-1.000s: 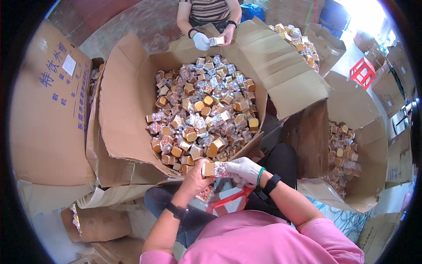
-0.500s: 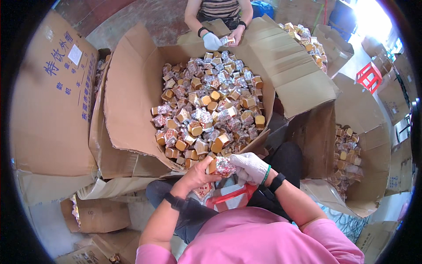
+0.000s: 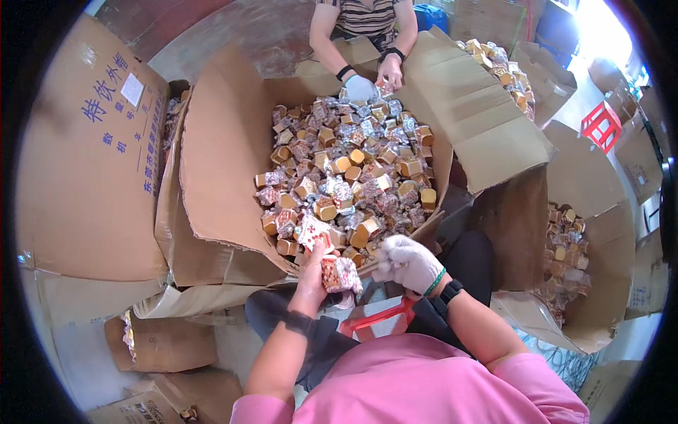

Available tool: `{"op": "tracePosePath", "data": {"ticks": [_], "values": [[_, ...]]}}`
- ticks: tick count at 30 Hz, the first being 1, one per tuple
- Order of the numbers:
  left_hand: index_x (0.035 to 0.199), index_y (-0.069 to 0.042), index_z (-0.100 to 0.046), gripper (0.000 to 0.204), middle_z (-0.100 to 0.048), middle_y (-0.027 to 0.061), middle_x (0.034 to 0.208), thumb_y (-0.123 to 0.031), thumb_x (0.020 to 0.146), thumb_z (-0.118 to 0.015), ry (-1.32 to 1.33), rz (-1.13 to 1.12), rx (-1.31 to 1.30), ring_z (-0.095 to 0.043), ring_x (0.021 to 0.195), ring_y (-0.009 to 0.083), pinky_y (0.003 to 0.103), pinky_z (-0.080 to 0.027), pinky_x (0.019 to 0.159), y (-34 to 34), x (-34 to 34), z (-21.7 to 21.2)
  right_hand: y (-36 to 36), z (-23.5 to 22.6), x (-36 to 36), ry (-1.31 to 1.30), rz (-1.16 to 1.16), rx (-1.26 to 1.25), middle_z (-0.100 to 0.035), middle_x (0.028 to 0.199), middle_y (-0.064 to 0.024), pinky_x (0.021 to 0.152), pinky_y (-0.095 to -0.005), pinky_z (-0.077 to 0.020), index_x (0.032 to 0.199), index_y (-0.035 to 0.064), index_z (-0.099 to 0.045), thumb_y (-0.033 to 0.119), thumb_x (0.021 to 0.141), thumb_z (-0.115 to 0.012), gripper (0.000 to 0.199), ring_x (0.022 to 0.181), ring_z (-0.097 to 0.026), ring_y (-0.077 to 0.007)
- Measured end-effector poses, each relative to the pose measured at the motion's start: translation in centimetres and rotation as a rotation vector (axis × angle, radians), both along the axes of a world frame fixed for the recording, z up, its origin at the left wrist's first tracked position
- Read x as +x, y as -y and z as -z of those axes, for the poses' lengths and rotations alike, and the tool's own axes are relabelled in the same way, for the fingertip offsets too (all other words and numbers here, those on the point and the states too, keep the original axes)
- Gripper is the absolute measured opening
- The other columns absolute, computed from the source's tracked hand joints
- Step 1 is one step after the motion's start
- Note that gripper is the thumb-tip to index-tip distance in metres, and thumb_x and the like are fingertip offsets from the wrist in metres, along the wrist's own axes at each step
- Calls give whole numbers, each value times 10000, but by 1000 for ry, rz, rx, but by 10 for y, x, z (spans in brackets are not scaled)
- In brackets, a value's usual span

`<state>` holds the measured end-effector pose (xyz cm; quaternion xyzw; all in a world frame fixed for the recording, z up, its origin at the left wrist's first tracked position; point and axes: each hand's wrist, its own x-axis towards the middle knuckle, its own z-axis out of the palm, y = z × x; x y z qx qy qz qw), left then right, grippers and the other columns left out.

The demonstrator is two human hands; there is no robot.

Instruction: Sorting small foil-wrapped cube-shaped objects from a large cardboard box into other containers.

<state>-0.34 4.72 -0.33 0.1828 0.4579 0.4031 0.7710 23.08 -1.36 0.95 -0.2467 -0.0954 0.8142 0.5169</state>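
Note:
My bare left hand [image 3: 312, 272] is closed on a small blocky cap [image 3: 341, 274] with a red-and-white pattern, partly covered in clear bubbly wrap. A second red-and-white patterned piece [image 3: 316, 232] shows just above the fingers of that hand, against the pile. My right hand [image 3: 411, 264], in a white knitted glove, is apart from it to the right, its fingers curled together; whether anything small is between them is hidden. Beyond both hands, a large open carton [image 3: 219, 166] holds a heap of gold-ended caps [image 3: 346, 164], many of them in clear wrap.
Across the carton, another person's gloved hand [image 3: 360, 89] and bare hand handle a wrapped piece. More caps lie in a carton [image 3: 600, 261] at right and in a heap [image 3: 501, 74] at far right. A red stool [image 3: 601, 126] stands behind. Tall cartons [image 3: 85, 205] line the left.
My hands have parted: the left has turned and shifted with the patterned cap, and the right has come off it. The other person's hands have lowered toward the pile. The view has shifted slightly.

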Motion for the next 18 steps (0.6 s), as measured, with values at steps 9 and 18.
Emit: {"op": "tracePosePath", "data": {"ticks": [9, 18], "values": [[1031, -90, -544, 296, -597, 16, 810, -301, 875, -682, -208, -368, 234, -581, 672, 124, 281, -504, 604, -8, 16, 12, 13, -3, -37, 244, -324, -168, -523, 737, 44, 600, -316, -507, 858, 147, -546, 520, 923, -517, 379, 613, -528, -105], [1118, -37, -521, 394, -599, 35, 983, -294, 871, -688, -355, -446, 350, -589, 862, 135, 293, -504, 731, -6, 32, 10, 11, -2, -60, -22, -192, -356, -459, 619, 19, 575, -360, -477, 780, 135, -520, 494, 898, -563, 381, 451, -391, -119]]}}
